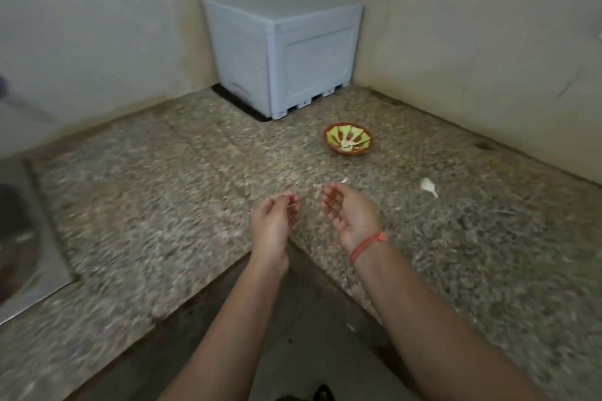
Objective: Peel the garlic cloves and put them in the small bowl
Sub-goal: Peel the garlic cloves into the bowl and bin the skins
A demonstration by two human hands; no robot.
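Note:
A small red bowl (348, 142) with a green and yellow pattern inside stands on the speckled stone counter (163, 205), with a pale piece lying at its bottom. An unpeeled white garlic clove (428, 186) lies on the counter to the bowl's right and nearer me. My left hand (275, 221) hovers over the counter's inner corner, fingers curled, pinching a thin pale sliver of peel (292, 205). My right hand (350, 216) is beside it, palm up, fingers loosely bent and holding nothing. A small pale scrap (343, 180) lies just beyond its fingertips.
A grey-white plastic box (283, 52) stands in the far corner against the walls. A steel sink (22, 238) is set into the counter at the left. The L-shaped counter's inner edge runs under my forearms, with floor below.

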